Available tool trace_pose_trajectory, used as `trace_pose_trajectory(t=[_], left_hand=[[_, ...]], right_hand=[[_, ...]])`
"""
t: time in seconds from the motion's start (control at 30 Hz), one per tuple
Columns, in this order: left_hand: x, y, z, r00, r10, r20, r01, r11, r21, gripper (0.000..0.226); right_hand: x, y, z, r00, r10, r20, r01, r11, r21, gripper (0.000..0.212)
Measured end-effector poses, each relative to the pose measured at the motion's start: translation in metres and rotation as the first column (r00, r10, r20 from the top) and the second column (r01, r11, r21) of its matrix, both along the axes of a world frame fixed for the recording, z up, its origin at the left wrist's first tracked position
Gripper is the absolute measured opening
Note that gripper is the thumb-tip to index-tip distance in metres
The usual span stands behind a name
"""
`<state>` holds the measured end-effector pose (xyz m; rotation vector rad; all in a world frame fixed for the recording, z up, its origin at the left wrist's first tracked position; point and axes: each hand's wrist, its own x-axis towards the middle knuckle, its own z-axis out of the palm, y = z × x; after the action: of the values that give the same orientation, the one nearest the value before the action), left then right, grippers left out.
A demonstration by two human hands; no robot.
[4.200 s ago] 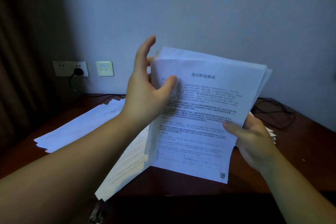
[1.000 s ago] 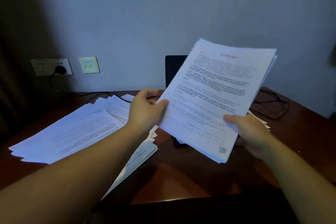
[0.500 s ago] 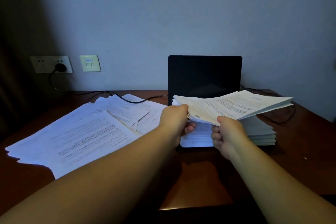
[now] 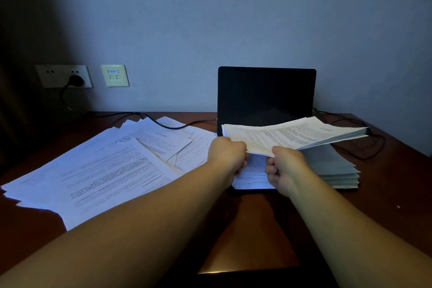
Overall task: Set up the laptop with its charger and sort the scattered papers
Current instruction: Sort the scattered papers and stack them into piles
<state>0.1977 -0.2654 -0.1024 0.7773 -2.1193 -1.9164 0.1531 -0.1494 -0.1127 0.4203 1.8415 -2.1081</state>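
A dim room with a plain pale wall (image 4: 233,18) stands behind a dark wooden bench (image 4: 385,182). On the wall at the left sits a double socket plate (image 4: 63,76) with a black plug (image 4: 76,80) pushed into it, and just beside it a smaller cream switch plate (image 4: 115,75). A black charger cable (image 4: 149,118) drops from the plug, runs along the back of the bench and crosses the far corner of the scattered papers (image 4: 100,170), which lie fanned out flat over the left half of the bench, overlapping one another. The laptop (image 4: 266,93) stands open at the back centre, its screen dark; its base is hidden under a neat stack of papers (image 4: 334,170). More dark cable (image 4: 364,147) loops on the bench to the right of the laptop.

Both bare forearms reach in from the near edge. The left hand (image 4: 228,154) and the right hand (image 4: 284,166) sit close together, each grip curled tight on the near edge of a thick sheaf of papers (image 4: 294,135). The sheaf is held roughly level, just above the neat stack and in front of the lower part of the screen, its far right corner reaching out over the cable loop.
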Motion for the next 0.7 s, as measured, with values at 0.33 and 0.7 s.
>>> trace_pose_trajectory(t=[0.33, 0.7], left_hand=[[0.003, -0.006, -0.016, 0.998, 0.022, 0.055, -0.025, 0.999, 0.039, 0.018], [0.048, -0.067, -0.013, 0.999, 0.002, 0.045, 0.012, 0.954, -0.301, 0.056]], right_hand=[[0.021, 0.006, 0.006, 0.965, 0.182, 0.191, -0.173, 0.983, -0.063, 0.064], [0.071, -0.049, 0.009, 0.892, 0.438, -0.107, -0.409, 0.886, 0.219, 0.045]])
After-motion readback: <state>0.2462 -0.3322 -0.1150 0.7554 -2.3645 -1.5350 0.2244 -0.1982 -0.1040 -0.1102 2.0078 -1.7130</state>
